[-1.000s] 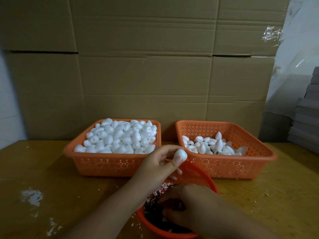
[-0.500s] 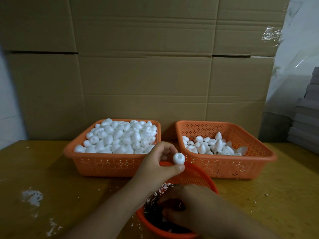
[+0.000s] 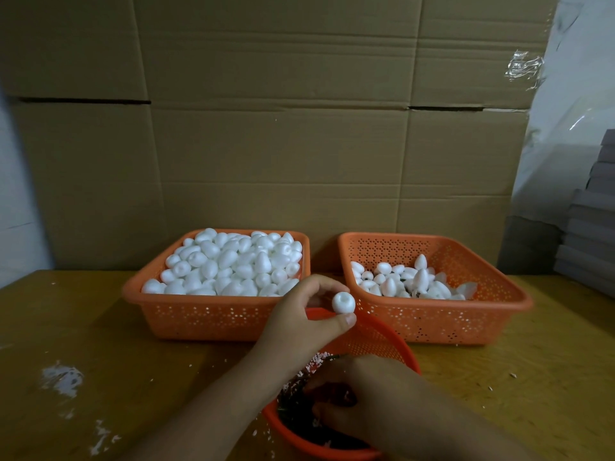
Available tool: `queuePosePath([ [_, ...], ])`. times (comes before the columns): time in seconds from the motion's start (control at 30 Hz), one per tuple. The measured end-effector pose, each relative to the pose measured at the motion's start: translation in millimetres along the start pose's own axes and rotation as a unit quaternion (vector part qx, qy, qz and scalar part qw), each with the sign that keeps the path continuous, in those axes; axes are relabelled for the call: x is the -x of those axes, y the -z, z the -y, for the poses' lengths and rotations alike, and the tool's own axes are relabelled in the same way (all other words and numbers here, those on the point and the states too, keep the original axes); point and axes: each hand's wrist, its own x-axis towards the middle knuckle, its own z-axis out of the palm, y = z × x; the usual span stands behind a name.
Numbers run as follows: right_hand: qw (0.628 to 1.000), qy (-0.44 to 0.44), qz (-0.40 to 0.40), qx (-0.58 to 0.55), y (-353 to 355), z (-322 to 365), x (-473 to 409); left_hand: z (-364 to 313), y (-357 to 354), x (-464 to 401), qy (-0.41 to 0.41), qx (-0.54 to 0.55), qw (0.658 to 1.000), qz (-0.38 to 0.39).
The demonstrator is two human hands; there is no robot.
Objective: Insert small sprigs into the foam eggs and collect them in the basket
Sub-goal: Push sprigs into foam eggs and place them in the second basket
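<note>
A foam egg (image 3: 343, 302) is pinched between thumb and fingertips of the left hand (image 3: 299, 322), above the round bowl (image 3: 376, 341) at 6 o'clock. The right hand (image 3: 362, 394) is curled inside that bowl; whether its grip is clamped on anything cannot be told. The collecting basket (image 3: 499, 314) is seen at 2 o'clock on the tabletop (image 3: 100, 344).

Dim, warm light; soft focus, wide-angle bending at edges.

Flattened cardboard boxes (image 3: 279, 134) stand behind the wooden table (image 3: 66, 327), with stacked grey boards (image 3: 589, 234) at right.
</note>
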Motion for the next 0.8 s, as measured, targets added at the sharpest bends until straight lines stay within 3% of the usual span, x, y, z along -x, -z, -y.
queuePosePath([
  [0.13,1.000,0.002,0.001,0.005,0.0,-0.5,-0.2,-0.7,-1.2,0.6,-0.030,-0.028,0.999,-0.009],
  [0.5,1.000,0.004,-0.003,0.010,-1.4,-1.7,-0.4,-1.6,-4.5,0.4,0.012,0.045,0.999,0.014],
  [0.8,1.000,0.003,-0.002,0.007,-0.6,-0.4,0.5,-4.2,-2.3,1.8,0.011,0.036,0.999,0.035],
])
